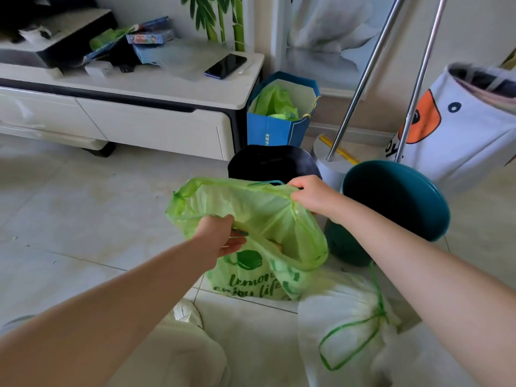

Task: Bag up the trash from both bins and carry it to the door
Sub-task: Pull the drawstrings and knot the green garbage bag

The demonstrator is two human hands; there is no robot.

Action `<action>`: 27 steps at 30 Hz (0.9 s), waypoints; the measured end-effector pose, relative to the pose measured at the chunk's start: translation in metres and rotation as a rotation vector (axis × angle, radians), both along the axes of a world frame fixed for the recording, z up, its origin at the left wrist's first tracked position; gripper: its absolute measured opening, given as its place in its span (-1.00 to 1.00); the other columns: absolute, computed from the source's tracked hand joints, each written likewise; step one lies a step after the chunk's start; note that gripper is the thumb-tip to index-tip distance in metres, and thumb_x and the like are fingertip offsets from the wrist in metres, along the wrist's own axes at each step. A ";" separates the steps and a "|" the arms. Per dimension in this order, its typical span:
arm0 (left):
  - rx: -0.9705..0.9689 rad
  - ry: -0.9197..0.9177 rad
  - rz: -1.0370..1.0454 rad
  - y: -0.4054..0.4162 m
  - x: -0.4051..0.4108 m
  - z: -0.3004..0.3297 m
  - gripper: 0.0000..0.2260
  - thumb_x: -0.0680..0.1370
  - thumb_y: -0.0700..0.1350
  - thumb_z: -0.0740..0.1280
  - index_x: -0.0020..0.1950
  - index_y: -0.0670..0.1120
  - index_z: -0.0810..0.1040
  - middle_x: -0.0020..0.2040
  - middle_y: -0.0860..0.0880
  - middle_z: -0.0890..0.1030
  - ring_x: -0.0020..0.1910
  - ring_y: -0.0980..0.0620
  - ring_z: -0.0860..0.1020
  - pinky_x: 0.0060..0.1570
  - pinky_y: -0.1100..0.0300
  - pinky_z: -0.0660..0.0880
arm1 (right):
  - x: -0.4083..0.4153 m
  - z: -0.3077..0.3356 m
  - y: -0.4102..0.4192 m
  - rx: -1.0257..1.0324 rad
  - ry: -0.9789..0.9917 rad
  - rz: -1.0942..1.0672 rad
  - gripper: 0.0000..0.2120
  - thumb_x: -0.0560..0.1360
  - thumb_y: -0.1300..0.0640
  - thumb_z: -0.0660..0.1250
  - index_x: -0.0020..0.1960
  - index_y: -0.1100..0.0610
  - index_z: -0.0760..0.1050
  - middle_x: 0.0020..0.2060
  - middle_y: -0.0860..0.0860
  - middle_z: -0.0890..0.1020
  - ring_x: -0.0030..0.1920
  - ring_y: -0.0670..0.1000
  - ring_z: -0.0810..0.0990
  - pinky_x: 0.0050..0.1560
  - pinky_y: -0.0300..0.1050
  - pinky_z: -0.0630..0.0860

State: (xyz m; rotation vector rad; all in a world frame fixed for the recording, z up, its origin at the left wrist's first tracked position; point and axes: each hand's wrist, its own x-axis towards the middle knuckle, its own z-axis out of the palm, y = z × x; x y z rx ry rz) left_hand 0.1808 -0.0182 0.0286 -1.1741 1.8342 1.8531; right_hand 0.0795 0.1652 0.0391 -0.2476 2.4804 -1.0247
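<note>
A: Hidden or unclear near the hands?
B: Fingertips of left hand (220, 236) tucked behind the near rim of thin, crinkled, translucent green plastic trash bag (251, 219); thumb side alone exposed. Fingers of right hand (311, 195) buried in gathered film at the far right rim. Bag contents indistinct through the plastic; printed lettering on the lower front partly folded under.

A: State of the hands?
B: Both closed on the bag rim, left pinching the near edge, right bunching the far corner, mouth stretched open between them.

A: Position of the bag?
B: Between the hands, bottom resting on pale glossy floor tiles (83, 205), just ahead of a white shoe (187, 312).

A: Beyond the hands?
B: Round teal bin (396, 202), smooth-walled, tilted toward the viewer, just beside the right wrist, interior dark. Black bin (272, 163) behind the bag, lower half hidden by it. White filled trash bag (343, 317), soft and lumpy, with a green drawstring loop, below the right forearm, cut off at the bottom edge. Farther back, blue paper gift bag (276, 127) holding green plastic, beside a white low cabinet (156, 107).
</note>
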 end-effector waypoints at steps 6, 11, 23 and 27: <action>-0.074 0.041 -0.012 -0.012 0.013 0.016 -0.95 0.49 -0.35 0.27 -0.14 -0.24 0.50 -0.28 -0.14 0.54 -0.40 -0.02 0.52 -0.26 0.15 0.59 | 0.034 0.022 0.016 0.048 -0.047 0.080 -0.68 0.49 0.33 0.09 0.13 0.12 0.49 -0.04 0.21 0.61 -0.12 0.18 0.62 -0.24 -0.04 0.47; -0.221 0.041 -0.090 -0.028 0.025 0.022 -0.98 0.45 -0.35 0.36 -0.17 -0.26 0.55 -0.31 -0.16 0.53 -0.48 -0.02 0.46 -0.36 0.19 0.59 | 0.065 0.031 0.031 0.088 -0.042 0.117 -0.83 0.52 0.30 0.10 -0.10 0.07 0.38 -0.31 0.05 0.44 -0.38 0.00 0.42 -0.45 -0.20 0.35; -0.531 0.106 -0.156 -0.050 0.040 0.062 -0.89 0.36 -0.27 0.51 -0.21 -0.29 0.62 -0.28 -0.24 0.68 -0.40 -0.06 0.61 -0.21 0.08 0.65 | 0.089 0.044 0.055 0.119 0.080 -0.054 -0.59 0.52 0.02 0.32 -0.42 0.22 0.44 -0.52 0.03 0.32 -0.43 0.01 0.34 -0.27 -0.13 0.35; -0.379 0.017 -0.220 -0.048 0.044 0.072 -0.86 0.40 -0.31 0.48 -0.15 -0.38 0.61 -0.22 -0.28 0.67 -0.29 -0.12 0.62 -0.04 -0.02 0.63 | 0.088 0.041 0.051 0.083 0.080 -0.119 -0.62 0.52 0.06 0.32 -0.35 0.31 0.55 -0.47 0.09 0.48 -0.40 0.04 0.45 -0.24 -0.11 0.44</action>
